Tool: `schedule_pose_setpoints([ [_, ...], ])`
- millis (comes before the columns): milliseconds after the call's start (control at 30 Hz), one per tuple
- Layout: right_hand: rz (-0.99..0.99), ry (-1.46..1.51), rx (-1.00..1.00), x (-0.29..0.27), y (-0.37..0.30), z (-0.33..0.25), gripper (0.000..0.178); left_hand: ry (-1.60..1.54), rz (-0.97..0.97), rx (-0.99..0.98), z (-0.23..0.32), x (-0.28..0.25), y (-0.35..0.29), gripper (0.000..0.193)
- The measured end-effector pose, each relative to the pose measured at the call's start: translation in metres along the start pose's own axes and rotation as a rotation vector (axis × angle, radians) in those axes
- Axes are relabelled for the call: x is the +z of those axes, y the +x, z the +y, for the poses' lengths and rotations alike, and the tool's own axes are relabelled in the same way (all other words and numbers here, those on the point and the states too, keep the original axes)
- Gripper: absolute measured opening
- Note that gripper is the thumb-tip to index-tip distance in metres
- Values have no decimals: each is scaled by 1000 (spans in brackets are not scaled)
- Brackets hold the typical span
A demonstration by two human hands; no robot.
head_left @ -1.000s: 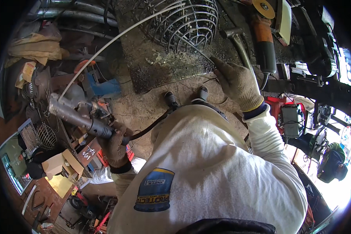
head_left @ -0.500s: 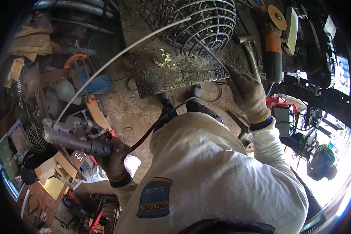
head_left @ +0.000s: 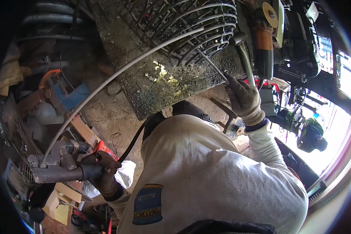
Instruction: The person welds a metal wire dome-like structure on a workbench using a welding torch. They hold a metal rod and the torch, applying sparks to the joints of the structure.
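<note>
**Cage weld: mid-job**

Your left hand grips the torch, well off the work. Right hand fingers pinch a rod against the wire cage on the counter. Cage looks mostly built; this rod not yet joined.

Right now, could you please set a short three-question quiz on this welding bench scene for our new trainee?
1. True or false: the left hand grips the dark torch handle.
2. What does the gloved right hand hold?
A) thin metal rod
B) hammer
C) paintbrush
3. Fill in: the rod's far end meets the wire ____ on the steel plate.

Key: 1 true. 2 A. 3 basket; an orange-bodied angle grinder lies beside it.
</note>
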State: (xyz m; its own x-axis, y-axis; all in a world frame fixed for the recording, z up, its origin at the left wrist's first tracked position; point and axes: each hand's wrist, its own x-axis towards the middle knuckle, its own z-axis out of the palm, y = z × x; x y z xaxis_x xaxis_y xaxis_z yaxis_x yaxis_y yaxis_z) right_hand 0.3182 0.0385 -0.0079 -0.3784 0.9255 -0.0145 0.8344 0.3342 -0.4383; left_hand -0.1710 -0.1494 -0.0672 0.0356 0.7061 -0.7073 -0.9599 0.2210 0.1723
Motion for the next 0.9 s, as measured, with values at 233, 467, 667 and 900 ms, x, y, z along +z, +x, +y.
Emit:
schedule_pose_setpoints([
  [233,-7,-114,-42,15,5,11,45,97,-49,5,8,21,15,21],
  [467,65,29,-84,25,4,20,44,-683,-241,-404,17,2,16,31],
  [667,19,-96,-56,11,8,16,42,-475,-7,-198,16,-7,15,40],
  [900,-25,-47,4,3,10,7,42,-378,14,-93,6,19,12,47],
])
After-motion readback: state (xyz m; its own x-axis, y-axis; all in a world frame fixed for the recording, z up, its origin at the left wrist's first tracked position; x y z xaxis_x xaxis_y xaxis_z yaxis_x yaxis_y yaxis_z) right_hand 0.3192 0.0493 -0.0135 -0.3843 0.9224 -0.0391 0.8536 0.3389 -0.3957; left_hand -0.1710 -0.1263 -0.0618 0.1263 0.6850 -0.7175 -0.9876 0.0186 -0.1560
